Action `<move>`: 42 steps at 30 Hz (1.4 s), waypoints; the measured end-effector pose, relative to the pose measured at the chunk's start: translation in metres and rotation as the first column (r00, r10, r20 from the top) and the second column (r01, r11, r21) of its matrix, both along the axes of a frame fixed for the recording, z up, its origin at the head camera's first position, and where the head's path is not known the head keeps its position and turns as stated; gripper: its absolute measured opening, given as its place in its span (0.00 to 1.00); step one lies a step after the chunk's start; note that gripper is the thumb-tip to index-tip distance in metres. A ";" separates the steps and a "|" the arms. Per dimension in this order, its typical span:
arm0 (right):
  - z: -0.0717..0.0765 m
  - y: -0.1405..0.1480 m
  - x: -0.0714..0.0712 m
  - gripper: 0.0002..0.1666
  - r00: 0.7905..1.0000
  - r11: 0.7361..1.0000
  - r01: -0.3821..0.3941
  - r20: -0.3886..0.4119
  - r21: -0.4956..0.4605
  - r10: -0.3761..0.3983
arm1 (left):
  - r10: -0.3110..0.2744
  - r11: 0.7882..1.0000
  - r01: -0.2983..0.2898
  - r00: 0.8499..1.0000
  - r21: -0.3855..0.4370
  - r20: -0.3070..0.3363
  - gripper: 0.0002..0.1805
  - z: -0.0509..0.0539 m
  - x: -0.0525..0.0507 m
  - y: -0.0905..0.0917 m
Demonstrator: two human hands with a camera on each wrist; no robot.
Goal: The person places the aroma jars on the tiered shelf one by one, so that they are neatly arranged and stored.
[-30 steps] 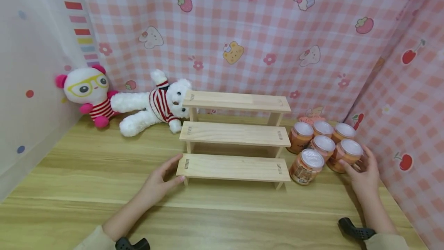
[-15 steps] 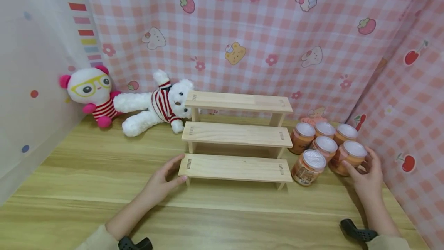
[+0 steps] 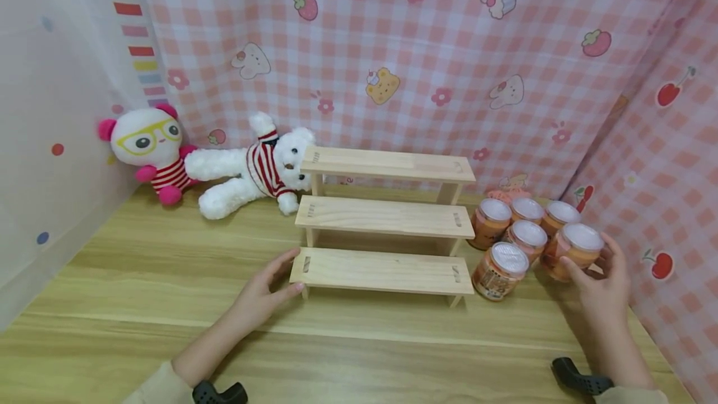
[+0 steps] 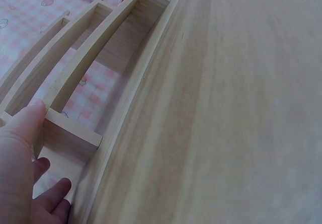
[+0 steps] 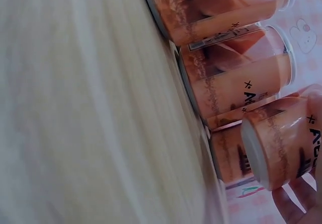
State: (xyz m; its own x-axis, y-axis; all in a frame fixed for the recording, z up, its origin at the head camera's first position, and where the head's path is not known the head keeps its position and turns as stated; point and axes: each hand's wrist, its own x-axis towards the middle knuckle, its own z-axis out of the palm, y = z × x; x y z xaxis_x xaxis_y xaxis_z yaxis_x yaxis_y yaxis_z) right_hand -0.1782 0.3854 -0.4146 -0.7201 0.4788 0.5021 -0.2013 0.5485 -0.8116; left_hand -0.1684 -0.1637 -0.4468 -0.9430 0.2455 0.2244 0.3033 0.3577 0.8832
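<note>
The left hand [image 3: 262,290] holds the left end of the lowest step of a three-tier wooden display shelf [image 3: 381,272]. In the left wrist view its thumb [image 4: 27,123] lies on the step's front edge, with the other fingers behind the end leg. At the right, the right hand [image 3: 604,282] grips an orange can [image 3: 557,247] with a clear lid, thumb in front and fingers round the far side. The right wrist view shows this can [image 5: 282,143] tilted and raised off the table, its pale base exposed. Several matching cans [image 3: 499,276] stand together beside the shelf.
A white plush bear [image 3: 263,170] in a striped shirt lies left of the shelf. Next to it sits a panda plush [image 3: 148,142] with yellow glasses. Pink checked curtains [image 3: 437,36] enclose the back and right of the wooden table [image 3: 336,354].
The right hand has lifted the can it grips and moved it slightly right, away from the other cans. The left hand stays on the shelf. The head view has shifted slightly.
</note>
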 end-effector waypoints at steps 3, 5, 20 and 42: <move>0.006 0.000 0.002 0.43 1.000 1.000 0.015 -0.007 -0.008 -0.015 | -0.005 1.000 0.005 1.000 0.002 -0.001 0.35 0.000 -0.001 0.000; 0.011 0.000 0.003 0.44 1.000 1.000 0.022 -0.011 -0.009 -0.022 | -0.006 1.000 0.005 1.000 0.005 0.002 0.35 -0.001 -0.001 0.000; 0.041 -0.014 0.011 0.44 0.997 0.999 0.028 -0.075 -0.016 -0.029 | -0.007 1.000 0.006 1.000 0.019 0.013 0.35 0.001 0.001 -0.001; 0.087 -0.080 0.023 0.42 0.919 0.928 -0.345 -0.252 -0.137 0.304 | -0.002 1.000 0.002 1.000 0.009 0.003 0.35 0.000 0.000 -0.001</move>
